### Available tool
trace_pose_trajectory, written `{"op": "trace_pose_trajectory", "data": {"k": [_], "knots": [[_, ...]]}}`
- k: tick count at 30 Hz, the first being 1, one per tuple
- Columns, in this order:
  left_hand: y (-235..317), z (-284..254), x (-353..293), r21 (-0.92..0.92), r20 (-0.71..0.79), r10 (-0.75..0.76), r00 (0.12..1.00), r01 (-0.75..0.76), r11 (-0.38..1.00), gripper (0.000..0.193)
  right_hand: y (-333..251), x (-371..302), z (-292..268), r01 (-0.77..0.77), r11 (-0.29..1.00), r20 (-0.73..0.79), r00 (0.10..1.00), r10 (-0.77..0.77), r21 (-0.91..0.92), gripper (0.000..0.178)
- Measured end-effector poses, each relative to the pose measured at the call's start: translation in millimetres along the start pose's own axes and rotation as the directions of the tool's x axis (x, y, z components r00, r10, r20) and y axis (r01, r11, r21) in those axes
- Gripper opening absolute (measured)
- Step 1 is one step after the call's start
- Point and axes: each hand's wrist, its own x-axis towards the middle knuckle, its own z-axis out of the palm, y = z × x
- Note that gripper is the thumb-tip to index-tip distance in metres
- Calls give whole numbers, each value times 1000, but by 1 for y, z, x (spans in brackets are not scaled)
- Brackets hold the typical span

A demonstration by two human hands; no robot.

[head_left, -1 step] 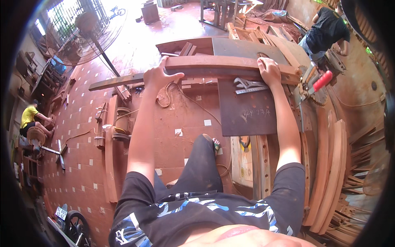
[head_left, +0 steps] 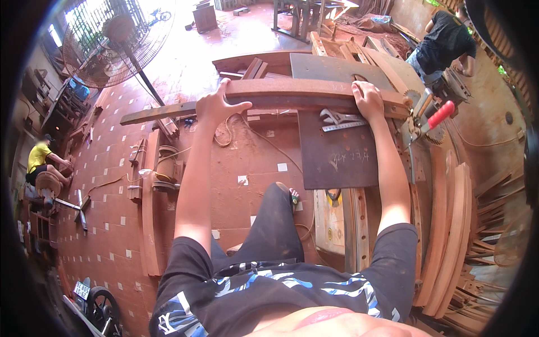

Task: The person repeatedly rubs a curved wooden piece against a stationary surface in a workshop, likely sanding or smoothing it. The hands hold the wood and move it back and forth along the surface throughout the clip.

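Note:
A reddish wooden beam lies crosswise in front of me, over a dark metal table. My left hand grips its left end, thumb stretched out along the near side. Farther right, my right hand is wrapped over the beam, its fingertips on top. A darker bar runs along the near side and sticks out to the left. Just short of my right hand, an adjustable wrench lies on the table beside a metal ruler. A red-handled clamp stands past the beam's right end.
A toothed circular saw blade stands close to the clamp. Long boards lean at my right. A standing fan is at the far left. One person in yellow sits at left; another in dark clothes bends over at far right.

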Motion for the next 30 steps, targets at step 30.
{"op": "trace_pose_trajectory", "data": {"k": [30], "knots": [[0,-10,-15,-12,79,37,996,-36,999,124,5,18,-11,26,978,222,972,-73,208,45]]}}
